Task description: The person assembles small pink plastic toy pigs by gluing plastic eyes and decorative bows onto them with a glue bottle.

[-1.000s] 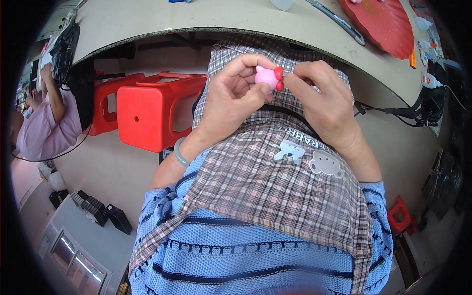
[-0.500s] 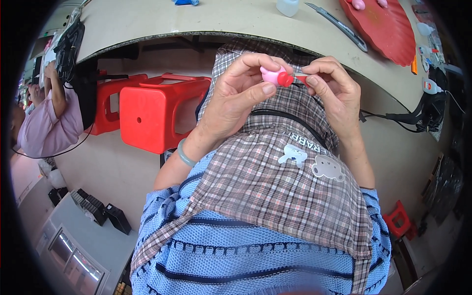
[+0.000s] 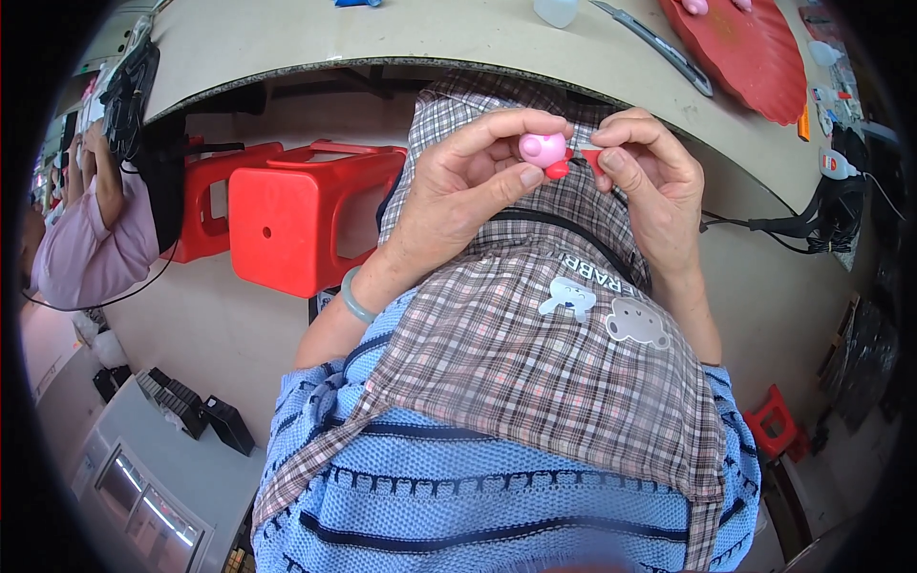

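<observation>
Between the thumb and fingers of my left hand (image 3: pixel 460 172) is a small pink figurine (image 3: pixel 543 149) with red parts at its lower right. My right hand (image 3: pixel 651 179) pinches a small red piece (image 3: pixel 593 160), from which a thin dark tip points at the figurine. Whether the tip touches the figurine I cannot tell. Both hands are close together above my plaid apron (image 3: pixel 535 334), just short of the table's edge.
On the table (image 3: pixel 458 33) lie a grey utility knife (image 3: pixel 657 48) and a red scalloped tray (image 3: pixel 750 62) with pink pieces. A translucent bottle (image 3: pixel 557 10) and a white glue bottle (image 3: pixel 839 165) stand nearby. Red stools (image 3: pixel 287 229) are at the left, near a person in pink (image 3: pixel 100 224).
The pink figurine has been turned in my left hand, so its rounded side now shows and its red parts face lower right. My right hand keeps its pinch on the red piece.
</observation>
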`<act>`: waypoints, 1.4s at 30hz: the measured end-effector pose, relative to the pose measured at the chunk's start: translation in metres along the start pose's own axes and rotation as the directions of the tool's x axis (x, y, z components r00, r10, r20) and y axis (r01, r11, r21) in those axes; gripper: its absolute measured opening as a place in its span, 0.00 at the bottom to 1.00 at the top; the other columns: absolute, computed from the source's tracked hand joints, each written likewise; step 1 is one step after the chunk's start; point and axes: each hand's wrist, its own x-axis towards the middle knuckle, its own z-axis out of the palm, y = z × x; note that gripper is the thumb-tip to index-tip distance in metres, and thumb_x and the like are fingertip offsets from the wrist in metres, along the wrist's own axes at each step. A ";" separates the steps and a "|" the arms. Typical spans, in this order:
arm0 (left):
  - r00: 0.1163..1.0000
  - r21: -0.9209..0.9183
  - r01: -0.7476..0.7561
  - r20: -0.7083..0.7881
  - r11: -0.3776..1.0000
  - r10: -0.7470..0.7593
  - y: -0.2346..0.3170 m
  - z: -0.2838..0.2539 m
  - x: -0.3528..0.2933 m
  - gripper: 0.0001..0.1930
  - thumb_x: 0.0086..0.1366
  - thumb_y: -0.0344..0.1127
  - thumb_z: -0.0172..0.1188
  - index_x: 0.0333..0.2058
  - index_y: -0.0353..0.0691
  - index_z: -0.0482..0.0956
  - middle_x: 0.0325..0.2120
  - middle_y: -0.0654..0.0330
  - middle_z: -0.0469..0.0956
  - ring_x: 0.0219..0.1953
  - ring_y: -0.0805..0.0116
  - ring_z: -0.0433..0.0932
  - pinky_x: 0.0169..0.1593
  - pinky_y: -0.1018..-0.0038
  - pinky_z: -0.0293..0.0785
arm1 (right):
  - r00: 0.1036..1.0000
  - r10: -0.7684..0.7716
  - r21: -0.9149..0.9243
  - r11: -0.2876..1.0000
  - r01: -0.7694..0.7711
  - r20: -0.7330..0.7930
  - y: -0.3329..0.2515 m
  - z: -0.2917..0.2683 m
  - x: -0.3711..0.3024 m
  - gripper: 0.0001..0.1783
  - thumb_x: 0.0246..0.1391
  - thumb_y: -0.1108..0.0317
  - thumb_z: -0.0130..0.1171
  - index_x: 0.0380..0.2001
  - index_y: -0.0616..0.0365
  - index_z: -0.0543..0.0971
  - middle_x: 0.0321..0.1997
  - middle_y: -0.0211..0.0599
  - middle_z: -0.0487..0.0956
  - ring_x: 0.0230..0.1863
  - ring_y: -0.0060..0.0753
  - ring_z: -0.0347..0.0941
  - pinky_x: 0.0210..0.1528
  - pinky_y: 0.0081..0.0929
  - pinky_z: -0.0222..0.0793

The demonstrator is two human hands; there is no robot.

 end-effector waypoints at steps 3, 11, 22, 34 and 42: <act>0.998 -0.006 0.054 -0.038 0.999 -0.054 0.002 0.002 -0.001 0.19 0.62 0.25 0.59 0.53 0.33 0.72 0.49 0.51 0.74 0.45 0.73 0.76 0.43 0.80 0.75 | 1.000 -0.004 -0.011 1.000 0.004 -0.001 -0.001 0.000 0.001 0.07 0.58 0.76 0.56 0.40 0.64 0.78 0.39 0.34 0.75 0.32 0.16 0.71 0.33 0.13 0.70; 0.986 -0.011 0.168 -0.017 0.986 -0.168 0.006 0.000 -0.001 0.20 0.63 0.25 0.58 0.54 0.34 0.70 0.42 0.58 0.76 0.40 0.74 0.78 0.43 0.80 0.77 | 0.995 -0.092 -0.087 0.992 0.094 0.026 -0.008 0.001 0.006 0.07 0.55 0.77 0.58 0.38 0.62 0.79 0.37 0.33 0.76 0.31 0.16 0.72 0.31 0.14 0.70; 0.986 0.099 0.165 -0.021 0.981 -0.163 -0.005 0.005 -0.007 0.16 0.64 0.27 0.58 0.51 0.32 0.73 0.34 0.58 0.79 0.34 0.77 0.78 0.38 0.82 0.77 | 0.809 -0.360 -0.563 0.584 0.584 0.465 -0.022 -0.001 0.017 0.12 0.42 0.77 0.63 0.35 0.61 0.80 0.31 0.36 0.74 0.29 0.30 0.75 0.26 0.23 0.72; 0.991 -0.134 0.133 -0.011 0.982 -0.135 0.003 0.001 -0.004 0.20 0.65 0.36 0.59 0.51 0.29 0.73 0.36 0.50 0.79 0.30 0.74 0.78 0.32 0.81 0.77 | 0.853 -0.297 -0.654 0.550 0.520 0.429 0.003 -0.022 0.001 0.11 0.40 0.84 0.59 0.31 0.62 0.79 0.31 0.39 0.75 0.30 0.32 0.75 0.28 0.24 0.72; 0.985 0.025 0.169 -0.038 0.985 -0.168 0.000 0.004 -0.004 0.17 0.63 0.26 0.59 0.52 0.32 0.73 0.36 0.55 0.80 0.33 0.75 0.79 0.38 0.81 0.79 | 0.897 -0.369 -0.467 0.766 0.441 0.242 -0.024 -0.004 0.019 0.13 0.42 0.82 0.63 0.34 0.60 0.81 0.32 0.37 0.77 0.31 0.29 0.76 0.29 0.23 0.73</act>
